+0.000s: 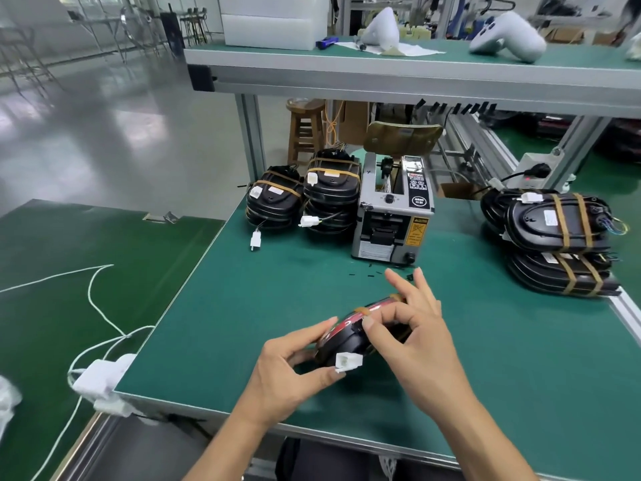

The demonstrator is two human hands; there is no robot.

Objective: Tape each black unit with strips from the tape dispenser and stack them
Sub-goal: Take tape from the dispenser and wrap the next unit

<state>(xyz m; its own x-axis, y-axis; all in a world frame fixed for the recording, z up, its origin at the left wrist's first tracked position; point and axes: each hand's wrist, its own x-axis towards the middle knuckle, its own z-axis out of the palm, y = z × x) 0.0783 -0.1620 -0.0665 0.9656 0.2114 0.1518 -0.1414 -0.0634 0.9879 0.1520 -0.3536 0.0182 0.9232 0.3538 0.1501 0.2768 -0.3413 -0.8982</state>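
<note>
Low in the middle of the frame, the left hand grips the near end of a black unit, thumb and forefinger curled around its edge just beside the white connector that hangs from it; the right hand lies over the unit's far side, thumb pressing on its top, the other fingers loosely spread above it; a brown tape strip crosses the unit's red-trimmed upper edge, and the unit is tilted on edge above the green table mat.

Above the hands, centre frame, stands the grey tape dispenser; small black scraps lie on the mat in front of it. Just left of the dispenser, two stacks of taped black units stand side by side, white connectors dangling from them; at the right edge of the frame another stack of taped units lies near the table's rim.

At lower left a white cable runs across a darker green surface to a white box; along the top of the frame, a raised shelf carries a white controller.
</note>
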